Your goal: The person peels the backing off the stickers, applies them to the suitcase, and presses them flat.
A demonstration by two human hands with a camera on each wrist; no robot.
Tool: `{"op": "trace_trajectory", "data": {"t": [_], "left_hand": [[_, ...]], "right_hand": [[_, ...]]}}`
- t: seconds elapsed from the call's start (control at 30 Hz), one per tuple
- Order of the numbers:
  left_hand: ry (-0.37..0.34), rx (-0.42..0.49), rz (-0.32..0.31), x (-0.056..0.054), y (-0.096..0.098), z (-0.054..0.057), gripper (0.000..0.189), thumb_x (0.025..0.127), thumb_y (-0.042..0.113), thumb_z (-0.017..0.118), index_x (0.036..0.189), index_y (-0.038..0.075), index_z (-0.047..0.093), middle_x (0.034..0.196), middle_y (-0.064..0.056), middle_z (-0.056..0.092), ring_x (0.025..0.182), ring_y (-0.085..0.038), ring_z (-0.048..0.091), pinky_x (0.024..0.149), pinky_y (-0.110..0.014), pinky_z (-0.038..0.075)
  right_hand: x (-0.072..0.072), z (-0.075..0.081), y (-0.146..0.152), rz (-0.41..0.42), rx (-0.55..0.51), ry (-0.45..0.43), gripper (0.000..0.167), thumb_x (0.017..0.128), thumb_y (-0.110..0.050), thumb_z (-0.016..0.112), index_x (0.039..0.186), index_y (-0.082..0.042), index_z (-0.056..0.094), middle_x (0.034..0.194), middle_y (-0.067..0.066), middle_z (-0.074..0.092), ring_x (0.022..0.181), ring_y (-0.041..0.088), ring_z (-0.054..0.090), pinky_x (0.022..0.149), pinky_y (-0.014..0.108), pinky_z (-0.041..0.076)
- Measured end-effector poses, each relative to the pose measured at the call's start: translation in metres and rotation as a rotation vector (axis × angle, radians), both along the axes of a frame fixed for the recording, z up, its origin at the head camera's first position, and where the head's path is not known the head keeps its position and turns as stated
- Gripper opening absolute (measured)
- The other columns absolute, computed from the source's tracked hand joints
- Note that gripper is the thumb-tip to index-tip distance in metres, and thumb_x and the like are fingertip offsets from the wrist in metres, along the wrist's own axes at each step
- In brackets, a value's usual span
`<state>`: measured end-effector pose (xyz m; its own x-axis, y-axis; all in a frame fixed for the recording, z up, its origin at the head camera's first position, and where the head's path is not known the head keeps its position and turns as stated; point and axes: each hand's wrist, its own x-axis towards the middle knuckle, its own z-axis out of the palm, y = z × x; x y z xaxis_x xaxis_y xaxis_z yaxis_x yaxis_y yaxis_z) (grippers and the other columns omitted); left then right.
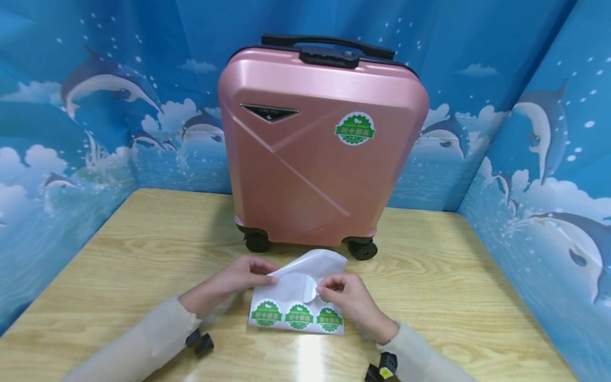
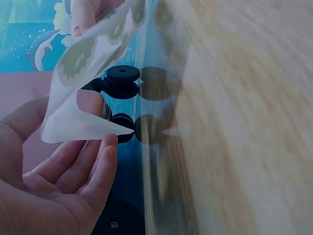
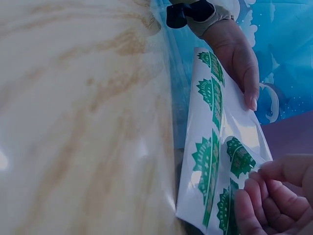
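Observation:
A white sheet of round green-and-white stickers (image 1: 286,291) is held just above the table in front of the suitcase, its far part bent upward. My left hand (image 1: 243,278) grips the sheet's left edge, thumb on top and fingers beneath. With thumb and forefinger, my right hand (image 1: 350,300) pinches the edge of one sticker (image 3: 240,157), which is partly lifted off the sheet. Three green stickers line the near edge. A pink hard-shell suitcase (image 1: 305,175) stands upright behind, with one such round sticker (image 1: 355,128) on its upper right front.
The suitcase has black wheels (image 1: 363,249) and a black top handle (image 1: 329,40). It stands on a wood-grain table (image 1: 453,286). Blue curtains with dolphins (image 1: 110,85) enclose the back and sides. Small black devices (image 1: 199,342) sit at both wrists.

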<state>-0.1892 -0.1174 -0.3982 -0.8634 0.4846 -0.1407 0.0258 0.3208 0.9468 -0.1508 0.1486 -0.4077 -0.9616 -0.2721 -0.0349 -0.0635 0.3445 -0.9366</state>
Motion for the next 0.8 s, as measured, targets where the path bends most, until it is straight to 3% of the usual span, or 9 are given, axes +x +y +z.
{"op": "trace_trajectory", "data": {"t": [0.47, 0.63, 0.8], "left_hand": [[-0.031, -0.01, 0.052, 0.001, -0.006, 0.0, 0.036, 0.084, 0.021, 0.071, 0.109, -0.004, 0.066, 0.1, -0.009, 0.069, 0.086, -0.011, 0.06, 0.078, -0.026, 0.049], [-0.004, 0.026, 0.03, 0.003, -0.009, 0.002, 0.04, 0.082, 0.028, 0.073, 0.107, -0.002, 0.068, 0.099, -0.007, 0.07, 0.085, -0.01, 0.061, 0.076, -0.025, 0.05], [-0.002, 0.007, 0.053, 0.004, -0.01, 0.002, 0.039, 0.081, 0.028, 0.073, 0.108, -0.001, 0.068, 0.101, -0.008, 0.069, 0.087, -0.01, 0.06, 0.078, -0.026, 0.049]], "right_hand": [[-0.003, -0.002, 0.007, -0.005, 0.083, 0.046, 0.011, 0.085, -0.012, 0.069, 0.084, -0.001, 0.069, 0.079, 0.004, 0.067, 0.069, 0.01, 0.055, 0.062, 0.02, 0.046], [-0.005, -0.004, 0.011, -0.008, 0.106, 0.073, 0.01, 0.085, -0.012, 0.068, 0.083, -0.002, 0.07, 0.078, 0.004, 0.067, 0.067, 0.009, 0.055, 0.062, 0.02, 0.046], [-0.005, -0.004, 0.015, -0.019, 0.107, 0.081, 0.01, 0.084, -0.012, 0.069, 0.082, -0.002, 0.07, 0.076, 0.004, 0.067, 0.067, 0.009, 0.055, 0.062, 0.02, 0.046]]}}
